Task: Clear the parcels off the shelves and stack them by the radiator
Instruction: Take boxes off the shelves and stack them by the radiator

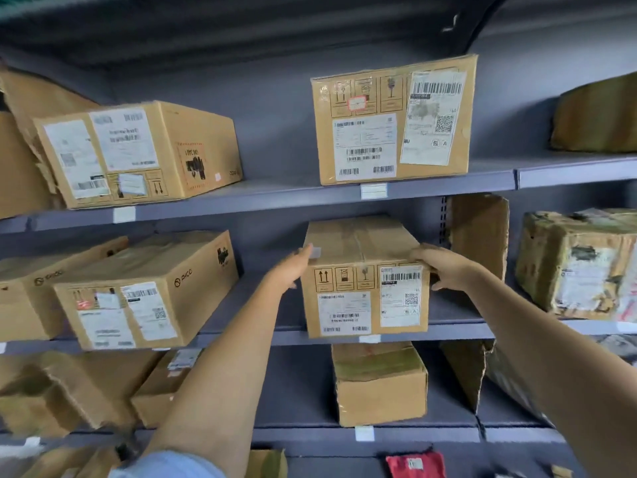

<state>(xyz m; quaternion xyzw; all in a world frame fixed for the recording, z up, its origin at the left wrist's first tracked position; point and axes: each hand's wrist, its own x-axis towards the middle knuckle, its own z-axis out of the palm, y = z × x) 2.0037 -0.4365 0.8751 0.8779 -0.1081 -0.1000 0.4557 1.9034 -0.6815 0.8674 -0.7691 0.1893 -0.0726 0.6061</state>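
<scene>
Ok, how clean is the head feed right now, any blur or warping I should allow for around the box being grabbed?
Head view: wide-angle warp bows the shelf edges; the middle-shelf box is fairly sharp, though its label text is unreadable; the left hand is slightly motion-smeared, the right hand crisper; frame edges and the lower-left boxes are soft; lighting is even, without harsh glare.

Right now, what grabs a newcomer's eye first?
Both bare hands, left hand and right hand, flank the labelled brown cardboard box at the centre of the middle grey metal shelf. Directly above stands a taller label-covered cardboard box. A small red parcel lies at bottom right.
</scene>
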